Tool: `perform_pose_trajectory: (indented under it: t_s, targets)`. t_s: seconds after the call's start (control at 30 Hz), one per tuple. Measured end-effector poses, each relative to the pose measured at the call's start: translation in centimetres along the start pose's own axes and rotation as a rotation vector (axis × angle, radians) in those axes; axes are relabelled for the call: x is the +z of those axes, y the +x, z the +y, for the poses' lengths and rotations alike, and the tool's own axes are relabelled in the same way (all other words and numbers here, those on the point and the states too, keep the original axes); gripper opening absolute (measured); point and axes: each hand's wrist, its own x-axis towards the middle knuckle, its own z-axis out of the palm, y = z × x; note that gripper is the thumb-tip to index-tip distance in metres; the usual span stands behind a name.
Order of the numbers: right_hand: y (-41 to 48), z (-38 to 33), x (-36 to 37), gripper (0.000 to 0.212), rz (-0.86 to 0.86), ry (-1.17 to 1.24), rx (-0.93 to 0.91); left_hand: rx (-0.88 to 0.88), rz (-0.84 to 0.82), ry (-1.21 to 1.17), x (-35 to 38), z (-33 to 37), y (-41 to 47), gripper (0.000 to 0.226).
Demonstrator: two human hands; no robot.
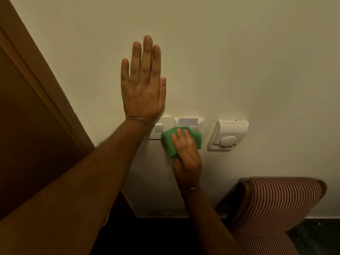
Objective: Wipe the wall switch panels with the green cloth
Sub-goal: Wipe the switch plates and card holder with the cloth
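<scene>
My right hand (185, 153) presses a folded green cloth (169, 139) flat against the wall, over the gap between two white panels. The left one is a switch panel (159, 127), partly hidden by my left wrist and the cloth. The right one is a key card holder panel (189, 122) with a card standing in its slot; its lower half is under the cloth. My left hand (143, 85) lies flat on the bare wall above the switch panel, fingers straight and pointing up, holding nothing.
A white thermostat (228, 134) with a round dial is fixed to the wall right of the panels. A brown wooden door frame (46, 92) runs along the left. A red-and-white striped chair (276, 205) stands low at the right, against the wall.
</scene>
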Motion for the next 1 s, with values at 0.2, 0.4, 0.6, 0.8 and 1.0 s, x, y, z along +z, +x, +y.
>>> perform_pose_trajectory:
  t_s: [0.2, 0.4, 0.6, 0.8, 1.0]
  targets:
    - [-0.5, 1.7, -1.7, 0.059, 0.202, 0.009, 0.165, -0.008, -0.011, 0.02, -0.3, 0.3, 0.1, 0.066]
    - [0.2, 0.0, -0.2, 0.06, 0.113, -0.005, 0.035, -0.021, 0.001, 0.054, -0.6, 0.4, 0.3, 0.066]
    - [-0.5, 1.9, -0.9, 0.058, 0.182, 0.034, 0.08, -0.025, 0.01, 0.066, -0.4, 0.2, 0.4, 0.065]
    - [-0.8, 2.8, -1.2, 0.065, 0.155, 0.043, 0.069, -0.01, 0.031, 0.058, -0.5, 0.5, 0.4, 0.061]
    - [-0.4, 2.1, -0.8, 0.057, 0.166, 0.067, 0.062, -0.019, 0.041, 0.082, -0.3, 0.3, 0.4, 0.061]
